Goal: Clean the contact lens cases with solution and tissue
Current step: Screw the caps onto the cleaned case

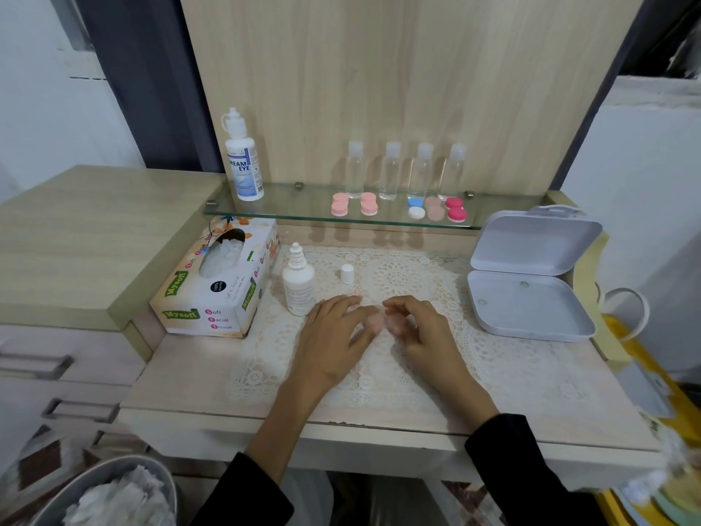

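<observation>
White hinged box open, desk right. Four clear bottles on glass shelf. Bin lower left.

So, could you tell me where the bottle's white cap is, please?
In the head view, the white cap stands on the lace mat, just right of the small uncapped bottle and beyond the left hand.

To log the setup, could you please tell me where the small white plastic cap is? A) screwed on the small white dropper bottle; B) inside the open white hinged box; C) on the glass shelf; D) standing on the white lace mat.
D: the small white plastic cap stands on the white lace mat, right of the small white dropper bottle, whose nozzle is bare.
</observation>
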Demonstrator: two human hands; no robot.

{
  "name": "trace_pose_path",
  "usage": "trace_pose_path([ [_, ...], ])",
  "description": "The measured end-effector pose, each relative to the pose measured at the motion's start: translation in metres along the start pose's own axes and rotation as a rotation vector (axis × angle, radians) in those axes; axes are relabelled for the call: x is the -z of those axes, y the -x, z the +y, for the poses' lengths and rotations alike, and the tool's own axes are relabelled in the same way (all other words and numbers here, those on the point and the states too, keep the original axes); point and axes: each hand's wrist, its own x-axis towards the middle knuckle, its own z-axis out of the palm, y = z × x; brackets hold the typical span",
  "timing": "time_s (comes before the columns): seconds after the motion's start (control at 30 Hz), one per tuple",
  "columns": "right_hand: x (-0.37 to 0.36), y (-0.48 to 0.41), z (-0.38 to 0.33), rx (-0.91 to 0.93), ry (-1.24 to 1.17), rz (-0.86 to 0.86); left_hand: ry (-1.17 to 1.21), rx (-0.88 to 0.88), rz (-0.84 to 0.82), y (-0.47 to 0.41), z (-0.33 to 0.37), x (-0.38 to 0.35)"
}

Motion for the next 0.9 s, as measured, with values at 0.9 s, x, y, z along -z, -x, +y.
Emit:
trace_pose_path([
  [0.9,0.001,0.004,-0.011,0.002,0.063,0.036,-0.045,0.035,0.091,-0.004,0.016,0.001],
])
